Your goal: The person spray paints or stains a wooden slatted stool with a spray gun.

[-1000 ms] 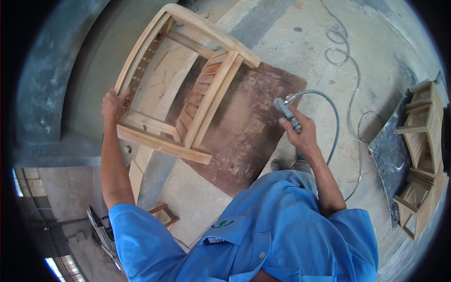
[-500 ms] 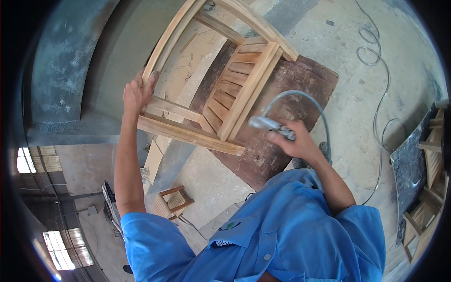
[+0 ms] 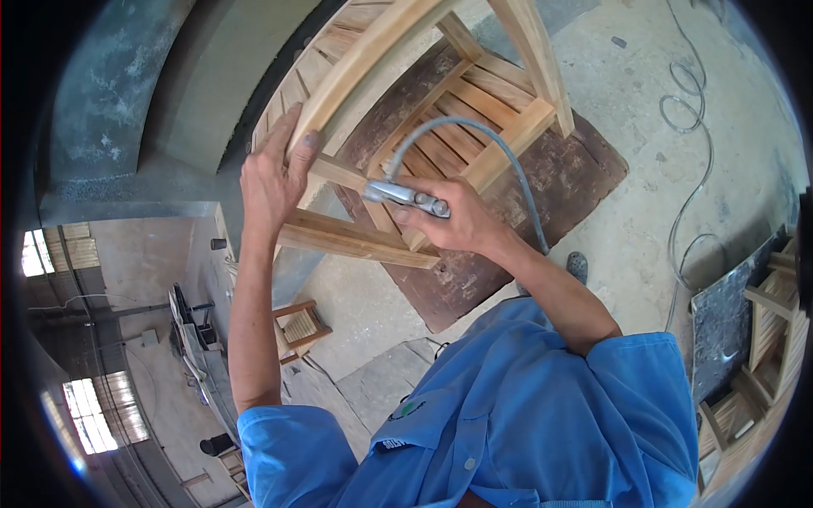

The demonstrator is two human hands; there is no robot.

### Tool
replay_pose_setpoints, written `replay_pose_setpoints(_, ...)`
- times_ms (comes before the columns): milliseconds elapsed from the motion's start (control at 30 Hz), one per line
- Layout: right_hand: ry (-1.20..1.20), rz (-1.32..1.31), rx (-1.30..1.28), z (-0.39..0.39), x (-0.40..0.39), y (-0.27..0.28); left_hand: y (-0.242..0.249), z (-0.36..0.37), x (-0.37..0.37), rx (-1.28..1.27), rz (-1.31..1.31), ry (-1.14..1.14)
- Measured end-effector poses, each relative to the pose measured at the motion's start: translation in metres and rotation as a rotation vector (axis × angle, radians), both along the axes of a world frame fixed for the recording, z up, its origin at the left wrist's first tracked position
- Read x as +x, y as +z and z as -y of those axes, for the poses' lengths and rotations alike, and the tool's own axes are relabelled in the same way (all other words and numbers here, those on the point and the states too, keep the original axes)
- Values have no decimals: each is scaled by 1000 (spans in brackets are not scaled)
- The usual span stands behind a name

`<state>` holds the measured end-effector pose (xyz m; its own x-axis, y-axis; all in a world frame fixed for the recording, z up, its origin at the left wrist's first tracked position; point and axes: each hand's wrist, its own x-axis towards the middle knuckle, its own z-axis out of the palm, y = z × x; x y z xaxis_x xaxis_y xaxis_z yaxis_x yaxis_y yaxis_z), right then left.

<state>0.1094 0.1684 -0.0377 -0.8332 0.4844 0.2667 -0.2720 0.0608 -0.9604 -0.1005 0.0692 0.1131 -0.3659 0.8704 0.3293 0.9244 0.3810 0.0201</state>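
A bare wooden chair [image 3: 500,157] with slatted panels stands tilted in front of me. My left hand [image 3: 278,173] grips its upper rail at the left, thumb on the near side and fingers reaching over the slats. My right hand [image 3: 453,212] is closed around a silver air blow gun [image 3: 405,197], held over the chair's lower frame. From the gun's left end a grey hose [image 3: 500,140] arches up and back down to the right. Beneath the chair is a worn brown board [image 3: 461,292].
A thin hose [image 3: 703,152] lies coiled on the concrete floor at right. Slatted wooden pieces [image 3: 766,330] lean beside a dark panel [image 3: 720,326] at far right. A small slatted wooden item [image 3: 301,330] stands lower left. A foot in a grey shoe [image 3: 577,267] shows beside the board.
The chair has turned under my left hand, bringing a slatted panel into view at upper left. My right hand has moved left and up with the air blow gun, over the frame.
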Motion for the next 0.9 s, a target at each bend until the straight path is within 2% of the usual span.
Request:
replay_pose_setpoints(133,-22,170,134,8,16,-46,-6,11,16,12,11,-62)
replay_pose_setpoints(233,-97,219,117,-6,24,-48,-8,3,10,-27,-70,-107)
replay_pose_setpoints(333,-110,195,129,1,54,-38,-19,32,26,-39,-103,-140)
replay_pose_setpoints(433,-73,238,48,17,100,-42,-34,70,44,-51,-112,-149)
replay_pose_setpoints(467,-80,266,44,-13,96,-40,-34,45,24,-85,-113,-151)
replay_pose_setpoints(533,48,289,-226,17,147,-52,-51,87,36,-63,-105,-152)
replay_pose_setpoints(567,59,311,-216,24,167,-54,-56,97,35,-59,-123,-169)
replay_pose_setpoints(600,46,375,-348,30,184,-55,-60,108,37,-52,-145,-175)
replay_pose_setpoints(633,37,436,-473,35,197,-55,-62,117,39,-53,-133,-151)
replay_pose_setpoints(733,4,455,-437,42,219,-46,-71,123,34,-14,-138,-29)
replay_pose_setpoints(800,-7,501,-367,49,236,-33,-77,131,32,26,-156,59)
replay_pose_setpoints(900,10,462,-196,50,255,9,-103,149,50,285,-183,334)
